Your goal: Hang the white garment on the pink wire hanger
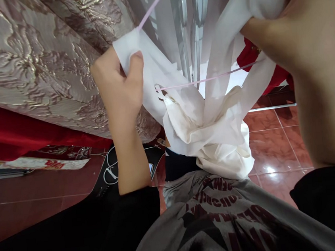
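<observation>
A white, partly sheer garment [186, 135] with thin pink ribbon loops [210, 79] is stretched between my two hands and bunches up in front of my torso. My left hand [122, 80] pinches its upper left edge between thumb and fingers. At the upper right, my right hand [283, 29] grips gathered white cloth, its fingers mostly hidden behind the fabric and the frame edge. One pink ribbon runs across the opening from side to side; others rise from the held edges out of the top of view.
Embossed beige fabric [44, 62] with gold tones hangs at the left, above red cloth [21, 129]. Pale grey metal bars [186, 23] stand behind the garment. A black chair-like surface [102, 184] with a white cable [110, 173] lies below left. Red floor tiles [271, 146] show at right.
</observation>
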A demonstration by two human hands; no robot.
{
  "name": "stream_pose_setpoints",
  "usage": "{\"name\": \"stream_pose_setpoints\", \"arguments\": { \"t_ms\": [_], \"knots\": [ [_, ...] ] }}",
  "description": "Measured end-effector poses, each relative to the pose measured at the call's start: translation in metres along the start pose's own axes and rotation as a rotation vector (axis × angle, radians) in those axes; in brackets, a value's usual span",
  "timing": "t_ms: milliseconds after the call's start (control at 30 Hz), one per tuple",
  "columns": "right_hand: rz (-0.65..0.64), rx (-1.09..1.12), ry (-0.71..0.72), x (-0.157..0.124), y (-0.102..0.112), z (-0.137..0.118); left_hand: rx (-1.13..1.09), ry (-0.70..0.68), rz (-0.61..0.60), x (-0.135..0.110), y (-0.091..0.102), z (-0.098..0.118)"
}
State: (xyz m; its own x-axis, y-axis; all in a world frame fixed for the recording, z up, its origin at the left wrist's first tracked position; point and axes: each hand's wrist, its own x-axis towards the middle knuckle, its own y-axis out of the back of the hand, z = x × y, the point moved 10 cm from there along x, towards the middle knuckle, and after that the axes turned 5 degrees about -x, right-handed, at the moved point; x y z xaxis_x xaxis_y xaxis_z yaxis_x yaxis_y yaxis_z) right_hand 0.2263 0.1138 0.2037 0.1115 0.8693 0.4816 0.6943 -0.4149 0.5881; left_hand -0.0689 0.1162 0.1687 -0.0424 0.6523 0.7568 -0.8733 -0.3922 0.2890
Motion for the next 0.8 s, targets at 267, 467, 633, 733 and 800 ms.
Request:
{"name": "stream_pose_setpoints", "arguments": {
  "t_ms": [267,467,633,733,800],
  "knots": [
    [0.063,0.156,0.368,0.002,0.012,0.022,-0.018,0.003,-0.035,-0.004,-0.005,-0.001],
    [0.161,0.141,0.3,0.002,0.024,0.05,-0.028,0.006,-0.022,-0.005,-0.004,-0.002],
    [0.15,0.116,0.229,-0.002,0.026,0.054,-0.025,0.029,-0.037,-0.005,-0.005,-0.004],
    [0.179,0.139,0.282,-0.003,0.031,0.051,-0.042,0.031,-0.051,-0.006,-0.006,-0.001],
    [0.185,0.133,0.297,-0.003,0.034,0.049,-0.045,0.029,-0.058,-0.007,-0.008,0.001]
  ]
}}
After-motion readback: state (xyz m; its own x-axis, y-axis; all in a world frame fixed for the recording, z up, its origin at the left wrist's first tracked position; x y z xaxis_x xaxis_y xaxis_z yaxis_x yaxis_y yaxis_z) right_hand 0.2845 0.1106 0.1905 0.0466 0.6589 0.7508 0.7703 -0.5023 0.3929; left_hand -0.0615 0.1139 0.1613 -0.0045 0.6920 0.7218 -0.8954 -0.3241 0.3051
